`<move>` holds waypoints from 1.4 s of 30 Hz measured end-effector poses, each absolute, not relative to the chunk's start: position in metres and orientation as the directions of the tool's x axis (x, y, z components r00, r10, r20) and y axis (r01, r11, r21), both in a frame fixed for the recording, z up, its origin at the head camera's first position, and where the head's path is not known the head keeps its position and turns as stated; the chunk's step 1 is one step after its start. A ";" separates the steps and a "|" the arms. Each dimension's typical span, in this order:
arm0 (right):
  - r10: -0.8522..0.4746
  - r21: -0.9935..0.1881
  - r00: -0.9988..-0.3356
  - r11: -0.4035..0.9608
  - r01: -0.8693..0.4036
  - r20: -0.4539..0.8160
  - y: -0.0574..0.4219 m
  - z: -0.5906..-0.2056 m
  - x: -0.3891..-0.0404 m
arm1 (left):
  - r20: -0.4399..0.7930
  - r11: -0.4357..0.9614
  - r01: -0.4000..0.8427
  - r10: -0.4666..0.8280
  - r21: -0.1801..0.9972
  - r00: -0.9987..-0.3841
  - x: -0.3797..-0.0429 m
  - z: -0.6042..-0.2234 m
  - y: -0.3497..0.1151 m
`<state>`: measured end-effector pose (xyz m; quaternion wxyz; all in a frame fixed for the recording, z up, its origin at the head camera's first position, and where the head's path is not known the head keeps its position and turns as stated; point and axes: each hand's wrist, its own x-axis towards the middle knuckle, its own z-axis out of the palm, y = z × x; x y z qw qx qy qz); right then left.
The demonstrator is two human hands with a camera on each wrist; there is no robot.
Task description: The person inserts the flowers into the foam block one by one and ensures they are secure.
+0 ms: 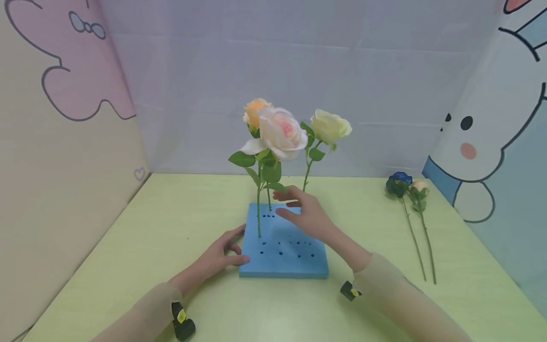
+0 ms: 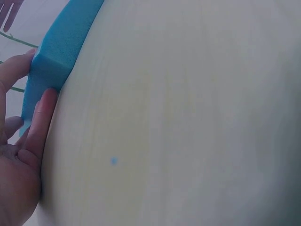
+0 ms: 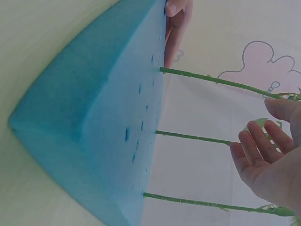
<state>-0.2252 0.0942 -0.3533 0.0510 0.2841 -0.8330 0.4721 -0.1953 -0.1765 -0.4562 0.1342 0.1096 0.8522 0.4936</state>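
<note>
A blue foam board (image 1: 282, 263) with rows of small holes lies on the table. A pale pink rose (image 1: 282, 133), an orange rose (image 1: 255, 110) and a cream rose (image 1: 331, 127) stand upright in it on green stems. My left hand (image 1: 218, 256) holds the board's left edge, thumb on top near the front corner and fingers along the side. Above the board, my right hand (image 1: 305, 213) has its fingers loosely bent and parted, with nothing gripped between them. Its fingertips are close to the stems of the pink and orange roses. It hides the foot of the cream rose's stem.
On the right of the table lie a dark blue rose (image 1: 400, 178) and a peach rose (image 1: 420, 186), stems toward the front. A pale wall cloth (image 1: 363, 85) rises behind the table, with cartoon figures on both side panels.
</note>
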 end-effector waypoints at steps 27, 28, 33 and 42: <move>-0.155 -0.616 -0.870 0.649 -0.446 0.467 0.250 -0.364 -0.217 | -0.102 0.473 0.070 0.328 0.878 -0.939 -0.197 -0.458 -0.177; -0.145 -0.610 -0.873 0.663 -0.435 0.465 0.257 -0.365 -0.217 | -0.105 0.472 0.064 0.324 0.879 -0.940 -0.197 -0.458 -0.177; -0.082 -0.572 -0.893 0.741 -0.351 0.442 0.288 -0.370 -0.219 | -0.112 0.477 0.060 0.325 0.877 -0.939 -0.196 -0.457 -0.177; -0.094 -0.556 -0.969 0.805 -0.208 0.226 0.341 -0.378 -0.228 | -0.112 0.485 0.063 0.324 0.872 -0.939 -0.196 -0.456 -0.176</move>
